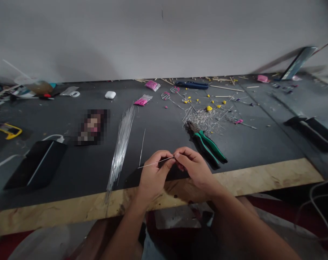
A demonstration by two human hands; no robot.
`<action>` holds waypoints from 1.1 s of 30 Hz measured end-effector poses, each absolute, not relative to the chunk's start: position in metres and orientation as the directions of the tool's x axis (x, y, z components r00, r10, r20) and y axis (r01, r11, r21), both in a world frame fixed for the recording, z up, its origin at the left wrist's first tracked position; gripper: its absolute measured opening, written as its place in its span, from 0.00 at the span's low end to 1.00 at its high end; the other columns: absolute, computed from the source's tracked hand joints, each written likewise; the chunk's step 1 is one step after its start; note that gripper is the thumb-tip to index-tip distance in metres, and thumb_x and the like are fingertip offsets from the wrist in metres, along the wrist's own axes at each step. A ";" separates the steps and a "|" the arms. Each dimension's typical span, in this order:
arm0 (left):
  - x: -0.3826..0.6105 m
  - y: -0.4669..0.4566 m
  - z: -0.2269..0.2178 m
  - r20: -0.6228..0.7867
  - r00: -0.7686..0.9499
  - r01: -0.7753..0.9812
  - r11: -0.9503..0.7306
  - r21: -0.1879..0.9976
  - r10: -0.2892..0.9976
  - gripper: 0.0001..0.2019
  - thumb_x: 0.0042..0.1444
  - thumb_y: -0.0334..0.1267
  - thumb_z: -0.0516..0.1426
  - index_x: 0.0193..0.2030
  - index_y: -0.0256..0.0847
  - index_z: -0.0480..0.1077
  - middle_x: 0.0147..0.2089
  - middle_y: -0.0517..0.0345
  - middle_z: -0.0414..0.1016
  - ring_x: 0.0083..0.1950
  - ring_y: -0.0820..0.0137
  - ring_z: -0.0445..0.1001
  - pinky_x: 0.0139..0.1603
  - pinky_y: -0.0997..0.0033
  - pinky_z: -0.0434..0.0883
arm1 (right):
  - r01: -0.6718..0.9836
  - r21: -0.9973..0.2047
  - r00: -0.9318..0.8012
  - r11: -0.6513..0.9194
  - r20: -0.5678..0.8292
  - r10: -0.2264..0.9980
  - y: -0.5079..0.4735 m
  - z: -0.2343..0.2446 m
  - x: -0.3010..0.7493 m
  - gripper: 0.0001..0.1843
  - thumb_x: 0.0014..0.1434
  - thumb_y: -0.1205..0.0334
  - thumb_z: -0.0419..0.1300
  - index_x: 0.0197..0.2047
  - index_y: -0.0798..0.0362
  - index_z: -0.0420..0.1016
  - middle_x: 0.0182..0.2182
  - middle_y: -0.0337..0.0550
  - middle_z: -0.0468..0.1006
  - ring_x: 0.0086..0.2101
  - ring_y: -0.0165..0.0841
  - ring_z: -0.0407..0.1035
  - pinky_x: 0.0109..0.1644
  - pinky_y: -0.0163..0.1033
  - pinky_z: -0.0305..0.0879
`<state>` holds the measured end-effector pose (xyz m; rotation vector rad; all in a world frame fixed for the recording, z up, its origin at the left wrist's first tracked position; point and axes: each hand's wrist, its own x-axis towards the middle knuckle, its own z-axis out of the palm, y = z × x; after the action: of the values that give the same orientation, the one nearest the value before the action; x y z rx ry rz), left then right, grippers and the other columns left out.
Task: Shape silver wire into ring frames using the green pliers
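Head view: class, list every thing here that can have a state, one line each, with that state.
wire: held off the table, pinched by both hands
left hand: shut on the wire
right hand: shut on the wire's end
pliers: lying flat, unheld
wire bundle: lying loose, fanned out
earbud case: shut
phone: lying flat, screen dark

On the table (164, 122), the pliers (207, 144) are lying right of the wire bundle (122, 144), with the offcuts pile (204, 119) sitting behind them.
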<state>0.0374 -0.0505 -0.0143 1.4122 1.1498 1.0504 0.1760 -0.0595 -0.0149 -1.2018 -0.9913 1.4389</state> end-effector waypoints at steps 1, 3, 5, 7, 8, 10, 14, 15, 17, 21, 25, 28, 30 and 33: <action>0.036 -0.051 -0.015 0.066 0.178 0.158 -0.094 0.983 0.982 0.04 0.53 0.37 0.59 0.35 0.42 0.72 0.36 0.57 0.75 0.39 0.68 0.72 0.42 0.69 0.67 | -0.187 -0.962 -0.041 -0.200 -0.196 0.980 -0.059 -0.015 0.177 0.07 0.54 0.58 0.58 0.28 0.52 0.69 0.20 0.33 0.64 0.22 0.25 0.57 0.26 0.33 0.53; 0.034 -0.051 -0.018 0.131 0.194 0.217 -0.173 0.961 0.972 0.05 0.55 0.37 0.57 0.37 0.43 0.73 0.38 0.55 0.75 0.40 0.67 0.71 0.44 0.67 0.66 | -0.202 -0.954 -0.064 -0.222 -0.214 0.975 -0.059 -0.016 0.178 0.08 0.54 0.58 0.58 0.28 0.52 0.69 0.20 0.33 0.63 0.22 0.25 0.56 0.26 0.33 0.52; 0.032 -0.051 -0.019 0.200 0.225 0.286 -0.261 0.922 0.954 0.06 0.57 0.36 0.55 0.38 0.44 0.72 0.40 0.55 0.75 0.43 0.65 0.71 0.47 0.65 0.65 | -0.220 -0.944 -0.107 -0.246 -0.227 0.968 -0.059 -0.016 0.179 0.08 0.54 0.58 0.58 0.28 0.53 0.69 0.20 0.33 0.63 0.21 0.25 0.55 0.25 0.33 0.51; 0.029 -0.051 -0.020 0.278 0.271 0.350 -0.364 0.863 0.921 0.07 0.58 0.34 0.53 0.39 0.44 0.72 0.41 0.54 0.75 0.45 0.64 0.70 0.50 0.63 0.64 | -0.248 -0.929 -0.159 -0.275 -0.241 0.957 -0.060 -0.016 0.179 0.08 0.55 0.59 0.58 0.28 0.54 0.69 0.19 0.32 0.63 0.21 0.24 0.54 0.25 0.32 0.49; 0.027 -0.050 -0.021 0.317 0.299 0.375 -0.417 0.828 0.900 0.08 0.58 0.34 0.52 0.39 0.45 0.72 0.40 0.54 0.75 0.46 0.64 0.69 0.51 0.61 0.63 | -0.267 -0.919 -0.180 -0.291 -0.249 0.952 -0.060 -0.016 0.179 0.08 0.55 0.60 0.58 0.27 0.54 0.68 0.19 0.32 0.63 0.21 0.24 0.54 0.24 0.32 0.49; 0.022 -0.049 -0.022 0.387 0.346 0.408 -0.509 0.758 0.855 0.08 0.58 0.33 0.52 0.39 0.46 0.72 0.40 0.55 0.75 0.49 0.62 0.67 0.54 0.58 0.60 | -0.312 -0.892 -0.225 -0.327 -0.265 0.937 -0.061 -0.015 0.179 0.07 0.55 0.61 0.58 0.27 0.54 0.68 0.18 0.31 0.61 0.20 0.23 0.53 0.24 0.32 0.46; 0.011 -0.048 -0.022 0.479 0.428 0.414 -0.637 0.650 0.766 0.12 0.57 0.29 0.51 0.38 0.50 0.73 0.41 0.58 0.74 0.53 0.63 0.66 0.61 0.53 0.53 | -0.325 -0.840 -0.381 -0.435 -0.304 0.873 -0.063 -0.011 0.185 0.05 0.54 0.63 0.58 0.28 0.54 0.69 0.17 0.30 0.61 0.19 0.23 0.50 0.23 0.32 0.41; 0.009 -0.049 -0.021 0.491 0.456 0.404 -0.665 0.629 0.742 0.13 0.57 0.28 0.51 0.37 0.51 0.73 0.41 0.59 0.74 0.53 0.64 0.65 0.62 0.52 0.51 | -0.296 -0.836 -0.426 -0.461 -0.316 0.848 -0.063 -0.010 0.188 0.05 0.53 0.62 0.59 0.28 0.54 0.69 0.17 0.30 0.62 0.19 0.23 0.50 0.22 0.33 0.41; 0.007 -0.052 -0.020 0.502 0.487 0.393 -0.693 0.605 0.714 0.13 0.56 0.28 0.51 0.35 0.52 0.73 0.42 0.59 0.73 0.54 0.64 0.65 0.63 0.51 0.50 | -0.229 -0.843 -0.486 -0.486 -0.334 0.808 -0.063 -0.009 0.192 0.06 0.53 0.61 0.59 0.28 0.54 0.69 0.17 0.31 0.62 0.19 0.22 0.49 0.22 0.33 0.40; 0.011 -0.062 -0.021 0.502 0.192 0.473 -0.528 0.706 0.843 0.02 0.51 0.34 0.60 0.30 0.47 0.72 0.43 0.55 0.69 0.48 0.63 0.67 0.53 0.59 0.63 | -0.163 -0.923 -0.428 -0.349 -0.252 0.868 -0.066 -0.009 0.192 0.07 0.55 0.60 0.59 0.29 0.53 0.69 0.20 0.31 0.63 0.21 0.23 0.54 0.25 0.32 0.48; 0.024 -0.068 -0.027 0.280 -0.051 0.305 -0.252 0.918 0.959 0.05 0.48 0.36 0.62 0.27 0.42 0.69 0.33 0.59 0.66 0.35 0.70 0.67 0.37 0.71 0.66 | -0.065 -0.993 -0.250 -0.094 -0.075 0.965 -0.069 -0.012 0.184 0.06 0.58 0.59 0.56 0.32 0.51 0.70 0.25 0.35 0.69 0.27 0.27 0.63 0.32 0.34 0.58; 0.031 -0.069 -0.027 0.098 0.006 0.062 -0.098 0.993 0.995 0.04 0.51 0.35 0.60 0.34 0.41 0.72 0.37 0.57 0.70 0.37 0.71 0.70 0.39 0.72 0.68 | 0.063 -0.998 -0.128 -0.005 -0.013 0.992 -0.069 -0.014 0.179 0.07 0.59 0.58 0.55 0.35 0.50 0.72 0.30 0.38 0.73 0.32 0.30 0.66 0.37 0.37 0.61; 0.034 -0.069 -0.026 0.042 -0.028 -0.043 -0.043 0.998 0.999 0.07 0.50 0.35 0.60 0.38 0.41 0.73 0.41 0.56 0.72 0.41 0.70 0.71 0.42 0.71 0.68 | 0.137 -0.990 -0.079 0.038 0.027 0.997 -0.068 -0.015 0.176 0.07 0.59 0.59 0.55 0.36 0.49 0.73 0.32 0.39 0.75 0.34 0.31 0.67 0.38 0.37 0.62; 0.040 -0.069 -0.023 -0.073 -0.121 -0.147 0.055 0.988 0.990 0.09 0.50 0.37 0.60 0.39 0.41 0.73 0.38 0.57 0.74 0.38 0.72 0.72 0.41 0.73 0.69 | 0.208 -0.971 -0.078 0.118 0.104 0.992 -0.066 -0.014 0.172 0.07 0.59 0.61 0.54 0.36 0.48 0.74 0.32 0.39 0.76 0.34 0.32 0.68 0.39 0.37 0.62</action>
<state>0.0398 -0.0686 -0.0231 0.9932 1.2218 1.3170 0.1717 -0.0663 -0.0142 -1.2459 -1.4655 1.0649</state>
